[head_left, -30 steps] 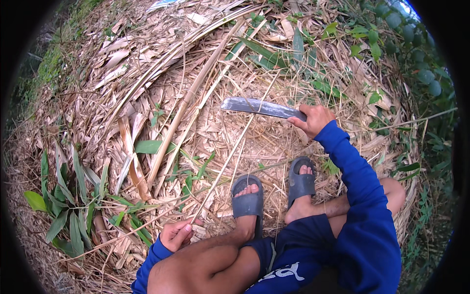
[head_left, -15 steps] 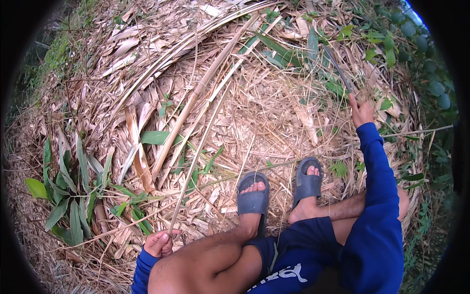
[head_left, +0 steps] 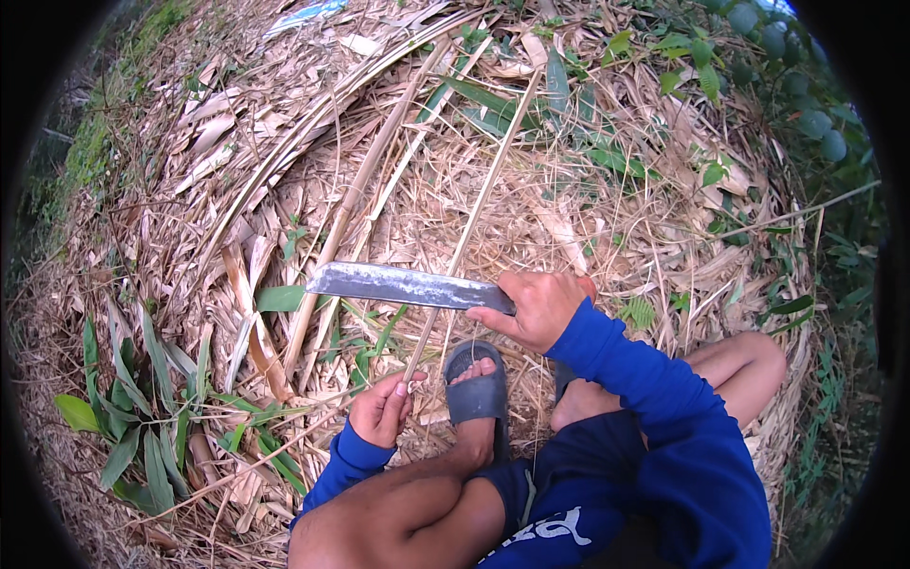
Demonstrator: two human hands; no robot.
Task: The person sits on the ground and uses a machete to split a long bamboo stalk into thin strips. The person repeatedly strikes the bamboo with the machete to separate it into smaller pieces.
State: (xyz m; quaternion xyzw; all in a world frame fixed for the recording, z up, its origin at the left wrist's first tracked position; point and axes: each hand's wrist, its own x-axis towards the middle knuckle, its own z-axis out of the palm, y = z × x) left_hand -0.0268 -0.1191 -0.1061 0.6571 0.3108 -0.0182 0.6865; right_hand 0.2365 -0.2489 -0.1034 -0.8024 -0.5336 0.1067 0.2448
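My right hand [head_left: 542, 308] is closed round the grip end of a machete [head_left: 398, 283], its worn, dark-edged steel blade reaching leftward in front of my feet. A bit of red shows by the hand's far side; most of the handle is hidden. Pinched in my left hand [head_left: 379, 413] is the near end of a long, thin bamboo strip [head_left: 481, 199], which slants away to the upper right. The blade crosses this strip from above; I cannot tell whether the two touch.
Dry bamboo leaves and husks [head_left: 512, 256] cover the ground. Beyond my left hand lies a long split bamboo pole [head_left: 357, 190]. A leafy green plant [head_left: 142, 417] grows at the left, with vines [head_left: 806, 123] at the upper right. My sandalled foot [head_left: 477, 384] is below the blade.
The machete has swung from the far right to the middle, its blade now pointing left. My left hand has risen and shifted right, and the strip leans further right.
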